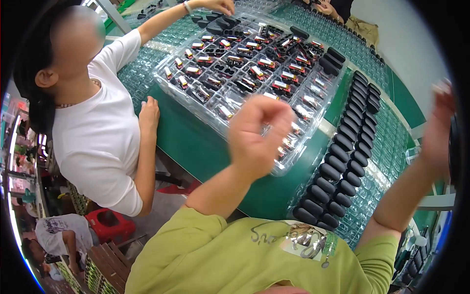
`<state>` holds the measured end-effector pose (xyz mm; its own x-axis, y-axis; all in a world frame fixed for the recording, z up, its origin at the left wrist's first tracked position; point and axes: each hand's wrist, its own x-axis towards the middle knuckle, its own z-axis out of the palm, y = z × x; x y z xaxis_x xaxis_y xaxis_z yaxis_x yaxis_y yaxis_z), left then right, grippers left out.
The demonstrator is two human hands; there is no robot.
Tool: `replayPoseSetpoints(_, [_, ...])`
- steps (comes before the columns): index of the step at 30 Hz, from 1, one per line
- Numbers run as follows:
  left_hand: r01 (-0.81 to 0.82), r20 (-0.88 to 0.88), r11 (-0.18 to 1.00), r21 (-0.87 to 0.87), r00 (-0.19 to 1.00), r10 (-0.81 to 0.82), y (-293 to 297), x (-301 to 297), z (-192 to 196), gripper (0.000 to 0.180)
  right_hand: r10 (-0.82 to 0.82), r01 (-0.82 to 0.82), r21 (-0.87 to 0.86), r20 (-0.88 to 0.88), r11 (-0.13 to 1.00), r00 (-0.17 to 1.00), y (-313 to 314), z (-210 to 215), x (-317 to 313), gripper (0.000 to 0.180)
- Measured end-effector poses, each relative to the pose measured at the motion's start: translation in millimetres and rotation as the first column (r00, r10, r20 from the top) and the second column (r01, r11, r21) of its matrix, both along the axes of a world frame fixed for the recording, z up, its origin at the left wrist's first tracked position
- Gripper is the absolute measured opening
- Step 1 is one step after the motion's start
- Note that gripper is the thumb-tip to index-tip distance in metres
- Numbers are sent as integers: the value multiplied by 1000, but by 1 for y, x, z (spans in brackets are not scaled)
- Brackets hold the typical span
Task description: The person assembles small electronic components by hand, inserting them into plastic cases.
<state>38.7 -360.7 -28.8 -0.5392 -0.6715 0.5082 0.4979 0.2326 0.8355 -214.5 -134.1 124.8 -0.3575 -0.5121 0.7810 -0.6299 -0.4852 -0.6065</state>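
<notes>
A: What's the left hand (257,134) doing?

B: It's hanging up in the air, over the near edge of the clear plastic tray (313,125). The fingers are curling in, almost a fist. It's blurry, so I can't tell if sth tiny is sitting inside it

A: And the right hand (439,125)?

B: It's lifting up high on the right side, far from the tray. It's blurry too & partly cut off at the edge. Can't tell if the fingers are spreading or holding anything

A: What's lying in the tray?

B: Lots of little parts (267,62) w/ red & silver bits, each sitting in its own small pocket. Prob the pockets are keeping them apart so they aren't bumping each other. Some pockets are showing only dark holes

A: What are those black things next to it?

B: Black oval caps (342,161), lying in two long rows on the right of the tray, on a bumpy see-through sheet. They're lining up neatly, maybe so they're easy to grab one by one

A: What's all this sitting on?

B: A green table (191,142)

A: Anyone else working there?

B: Yes, a person in a white shirt (100,132) is sitting on the left, resting one hand on the table edge & reaching the other arm to the far end of the tray
</notes>
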Motion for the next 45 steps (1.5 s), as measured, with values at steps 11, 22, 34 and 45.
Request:
replayPoseSetpoints(11, [-4, -72, 860, -511, 997, -38, 6, -3, -32, 15, -412, 722, 630, -600, 286, 686, -205, -126, -81, 22])
replayPoseSetpoints(22, [5, -21, 874, -485, 1000, -17, 1, -5, -33, 13, -266, 696, 707, -651, 125, 710, -172, -121, -61, 35])
replayPoseSetpoints(34, [771, -5, 542, 336, 577, -817, -5, 21, -19, 82, 593, -51, 866, -296, 497, 749, -97, -36, 97, 32])
replayPoseSetpoints(45, [731, -176, 491, 474, 625, -761, -13, 12, -24, 73, 590, -261, 845, -77, 466, 804, -120, -41, 85, 29])
